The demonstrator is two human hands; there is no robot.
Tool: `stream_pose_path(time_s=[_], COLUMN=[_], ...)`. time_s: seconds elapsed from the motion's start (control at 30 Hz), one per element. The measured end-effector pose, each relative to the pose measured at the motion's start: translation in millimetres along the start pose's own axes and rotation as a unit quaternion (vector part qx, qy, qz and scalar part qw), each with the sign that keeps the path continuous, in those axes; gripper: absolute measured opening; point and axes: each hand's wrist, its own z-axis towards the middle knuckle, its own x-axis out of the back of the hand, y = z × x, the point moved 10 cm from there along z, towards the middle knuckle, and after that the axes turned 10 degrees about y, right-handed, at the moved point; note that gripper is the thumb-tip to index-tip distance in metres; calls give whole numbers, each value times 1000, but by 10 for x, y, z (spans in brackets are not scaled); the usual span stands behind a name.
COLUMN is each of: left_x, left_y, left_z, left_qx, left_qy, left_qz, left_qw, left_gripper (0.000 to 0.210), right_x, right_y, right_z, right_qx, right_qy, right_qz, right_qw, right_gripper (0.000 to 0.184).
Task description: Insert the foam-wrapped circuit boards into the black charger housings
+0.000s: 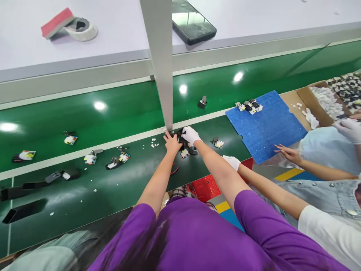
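My left hand is bare, its fingers spread over the dark green bench, with the thumb against a black plastic part. My right hand wears a white glove, and its bent fingers close on the same part from the right. Much of that part is hidden by my hands. Just below them lies a small white-and-yellow assembly with a black piece beside it. Red-handled pliers rest near my left forearm. White crumbs are scattered to the left of my hands.
A metal post rises directly ahead. Similar assemblies and black housings lie leftward; another assembly sits right. A co-worker's gloved hand and bare hand are near the blue board. A phone lies on the shelf.
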Motion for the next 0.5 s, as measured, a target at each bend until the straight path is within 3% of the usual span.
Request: stream_pose_path(time_s=[0.13, 0.27, 0.33, 0.4, 0.5], left_x=[-35, 138, 258, 337, 336], left_y=[-27, -165, -305, -496, -811], left_z=[38, -21, -112, -246, -509], left_qx=[-38, -87, -99, -97, -85], left_qy=[-5, 45, 90, 135, 189], left_qz=[-15, -61, -87, -112, -145], left_qw=[999, 993, 987, 980, 967], left_gripper=[55, 51, 40, 33, 32], right_x=[-8, 333, 489, 510, 240], right_y=[-38, 181, 373, 543, 698], right_z=[-94, -353, -637, -1036, -1749], right_qx=[46, 33, 4, -23, -57], right_qy=[-19, 50, 91, 100, 25], right_qz=[48, 100, 115, 125, 131], right_qw=[998, 993, 989, 987, 989], right_gripper=[24, 27, 29, 29, 24])
